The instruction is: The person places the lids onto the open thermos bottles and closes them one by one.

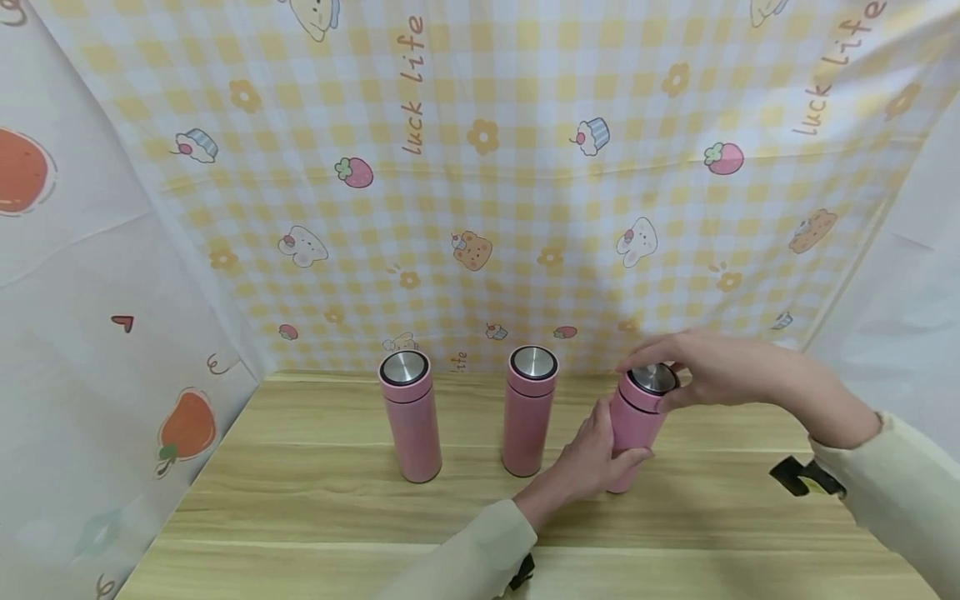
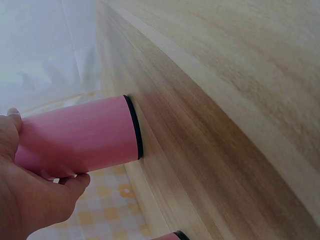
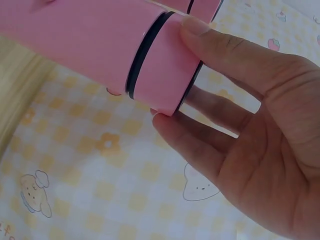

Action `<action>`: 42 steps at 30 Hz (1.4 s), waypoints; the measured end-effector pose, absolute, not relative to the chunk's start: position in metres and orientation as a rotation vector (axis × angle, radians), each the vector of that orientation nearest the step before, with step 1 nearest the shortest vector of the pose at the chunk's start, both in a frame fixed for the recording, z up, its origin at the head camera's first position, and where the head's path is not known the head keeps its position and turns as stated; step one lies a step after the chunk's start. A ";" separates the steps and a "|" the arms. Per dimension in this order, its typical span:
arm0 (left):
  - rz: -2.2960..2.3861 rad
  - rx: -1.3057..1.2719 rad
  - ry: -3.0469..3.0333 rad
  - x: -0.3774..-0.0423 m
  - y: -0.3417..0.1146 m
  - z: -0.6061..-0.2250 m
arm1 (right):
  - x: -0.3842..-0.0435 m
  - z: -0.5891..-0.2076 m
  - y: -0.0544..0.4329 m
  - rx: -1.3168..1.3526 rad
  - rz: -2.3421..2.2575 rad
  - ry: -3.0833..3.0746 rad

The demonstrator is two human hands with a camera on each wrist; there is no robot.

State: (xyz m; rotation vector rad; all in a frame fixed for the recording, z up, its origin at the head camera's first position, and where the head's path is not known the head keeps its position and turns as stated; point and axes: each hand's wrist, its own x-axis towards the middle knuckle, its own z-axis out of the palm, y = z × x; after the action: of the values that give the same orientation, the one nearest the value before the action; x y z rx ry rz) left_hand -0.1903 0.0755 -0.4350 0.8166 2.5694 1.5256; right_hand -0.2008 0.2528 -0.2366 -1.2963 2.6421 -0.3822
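Three pink thermos bottles with silver-topped lids stand in a row on the wooden table. My left hand (image 1: 592, 454) grips the body of the rightmost thermos (image 1: 636, 423), whose black-rimmed base meets the table in the left wrist view. Over its top, my right hand (image 1: 693, 367) holds the lid (image 3: 165, 62) between thumb and fingers. A dark band separates lid from body. The middle thermos (image 1: 528, 417) stands upright just left of my left hand, and the left thermos (image 1: 412, 421) is farther away, with neither hand on it.
A yellow-checked cloth (image 1: 517, 208) hangs right behind the bottles at the table's back edge. White patterned cloth (image 1: 82, 275) borders the left side, and a pale sheet (image 1: 900, 292) the right. The wooden table (image 1: 315, 500) extends in front of the bottles.
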 end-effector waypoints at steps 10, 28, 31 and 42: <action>1.520 0.815 2.554 -0.189 0.074 -0.436 | -0.198 -0.240 0.247 -1.265 -0.340 2.712; 1.515 0.814 2.585 -0.190 0.074 -0.435 | -0.198 -0.243 0.244 -1.257 -0.338 2.762; 1.509 0.807 2.592 -0.190 0.074 -0.435 | -0.198 -0.243 0.243 -1.271 -0.329 2.775; 1.534 0.807 2.569 -0.190 0.076 -0.434 | -0.199 -0.241 0.248 -1.265 -0.314 2.757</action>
State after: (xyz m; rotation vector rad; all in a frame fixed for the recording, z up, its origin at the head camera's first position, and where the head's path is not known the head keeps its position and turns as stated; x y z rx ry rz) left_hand -0.1901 0.0756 -0.4339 0.8068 2.5686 1.5341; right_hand -0.1993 0.2479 -0.2413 -1.2650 2.7572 -0.3140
